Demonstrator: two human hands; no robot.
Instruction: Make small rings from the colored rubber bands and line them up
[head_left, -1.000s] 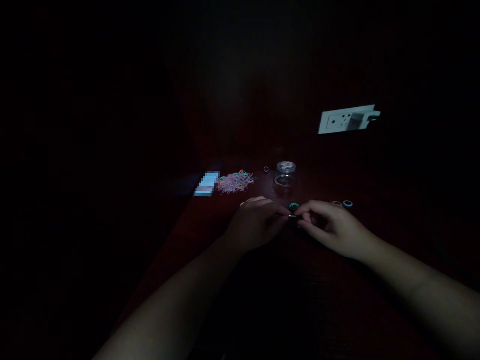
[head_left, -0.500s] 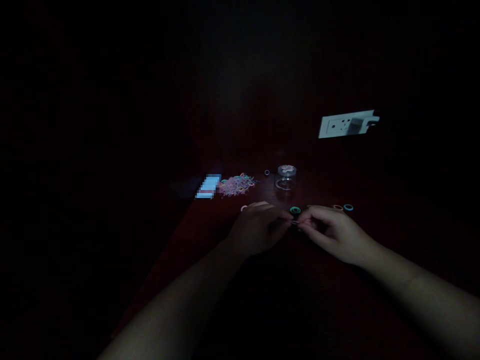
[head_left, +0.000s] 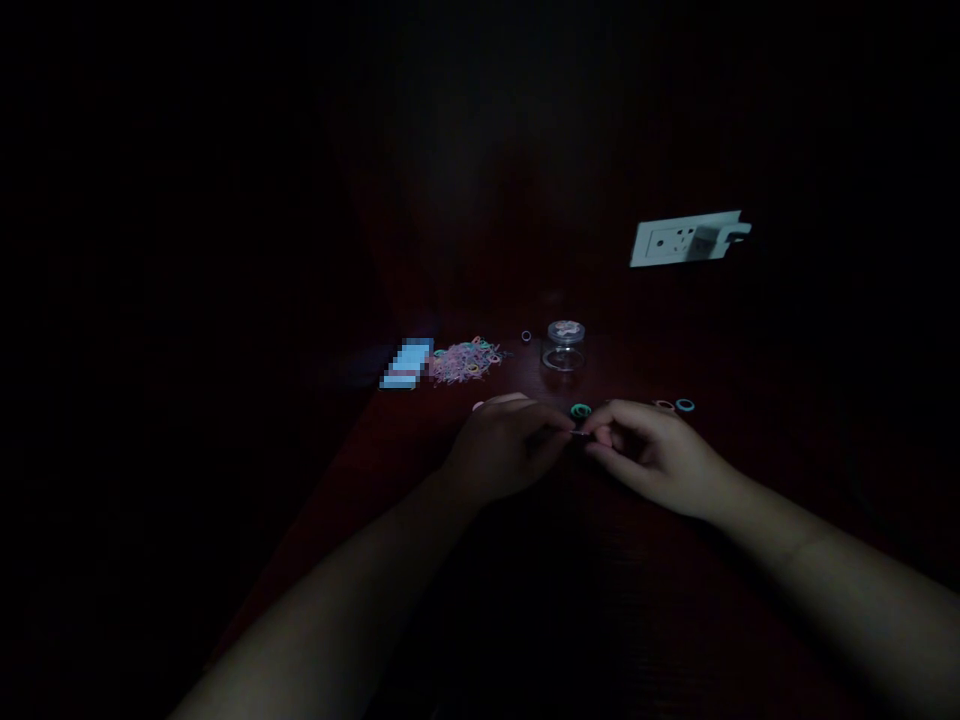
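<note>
My left hand (head_left: 504,446) pinches a small, thin, pale elastic band (head_left: 578,433) between thumb and fingertips, just above the table. The band's other end meets the curled fingers of my right hand (head_left: 654,456), whose thumb sits slightly lower and apart from the index fingertip. Right behind the fingertips lies a green elastic hair band (head_left: 580,410). A pink band (head_left: 478,407) peeks out behind my left hand. Beyond my right hand are a peach band (head_left: 663,405) and a light blue band (head_left: 685,405).
On the dark red table (head_left: 360,450), a pile of thin coloured elastic bands (head_left: 466,362) lies beside a lit phone (head_left: 407,363). A clear lidded jar (head_left: 564,348) stands right of a small loose ring (head_left: 526,336). A wall socket (head_left: 682,240) holds a plug. The surroundings are very dark.
The whole view has shifted slightly, so things sit a little higher and further left. My right thumb has parted from its index fingertip; the left hand keeps its pinch.
</note>
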